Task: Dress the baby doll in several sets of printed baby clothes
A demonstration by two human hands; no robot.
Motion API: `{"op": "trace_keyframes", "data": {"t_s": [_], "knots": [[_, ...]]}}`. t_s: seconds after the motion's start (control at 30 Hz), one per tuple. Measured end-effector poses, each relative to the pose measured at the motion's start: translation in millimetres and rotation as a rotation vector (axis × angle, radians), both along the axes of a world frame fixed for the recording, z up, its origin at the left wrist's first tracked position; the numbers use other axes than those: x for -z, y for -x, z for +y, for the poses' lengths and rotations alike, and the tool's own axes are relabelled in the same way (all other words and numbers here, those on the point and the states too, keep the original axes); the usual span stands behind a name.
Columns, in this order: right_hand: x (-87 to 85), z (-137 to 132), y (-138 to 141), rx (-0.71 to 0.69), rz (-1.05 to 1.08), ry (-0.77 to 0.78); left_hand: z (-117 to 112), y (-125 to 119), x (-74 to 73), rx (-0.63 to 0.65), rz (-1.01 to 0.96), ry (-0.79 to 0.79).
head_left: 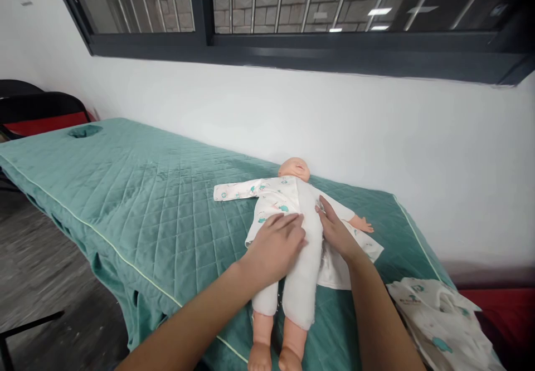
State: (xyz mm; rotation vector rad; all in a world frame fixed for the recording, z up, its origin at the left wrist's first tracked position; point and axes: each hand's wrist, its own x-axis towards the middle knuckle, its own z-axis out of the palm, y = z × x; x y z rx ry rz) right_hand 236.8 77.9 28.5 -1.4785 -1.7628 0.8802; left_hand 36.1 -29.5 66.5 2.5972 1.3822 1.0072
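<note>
A baby doll point(295, 169) lies on its back on a green quilted bed point(137, 193), its head toward the wall. An open white printed jacket point(267, 193) lies spread beneath it, one sleeve stretched to the left. My left hand point(276, 245) rests flat on the jacket's left panel beside the doll's soft white body point(308, 259), fingers together and stretched out. My right hand point(336, 229) lies flat on the jacket's right panel along the doll's other side. The doll's bare hand point(364, 225) sticks out on the right.
A folded white printed garment point(438, 315) lies at the bed's right corner. The bed has a face hole point(84, 131) at its far left end. A black and red chair point(42, 115) stands behind it. A white wall runs close along the far side.
</note>
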Motion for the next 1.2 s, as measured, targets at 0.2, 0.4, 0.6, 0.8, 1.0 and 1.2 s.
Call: {"op": "trace_keyframes", "data": {"t_s": [0.2,0.4,0.6,0.8,1.0,1.2], "knots": [[0.4,0,0,-0.01,-0.002,-0.001,-9,5,0.8,-0.009,-0.149,-0.065],[-2.7,-2,1,-0.01,-0.01,0.036,-14,13,5.1,-0.345,-0.076,0.053],[7.8,1,7,0.023,-0.001,0.011,-26,8,9.5,-0.187,-0.017,0.092],[7.9,-2,22,0.06,0.049,-0.001,17,21,2.1,-0.249,-0.197,-0.021],[8.4,-2,30,0.065,0.094,0.007,82,12,-7.3,-0.234,-0.129,0.195],[4.4,-9,31,0.023,0.104,0.04,104,-12,-26.3,-0.115,0.048,0.157]]}}
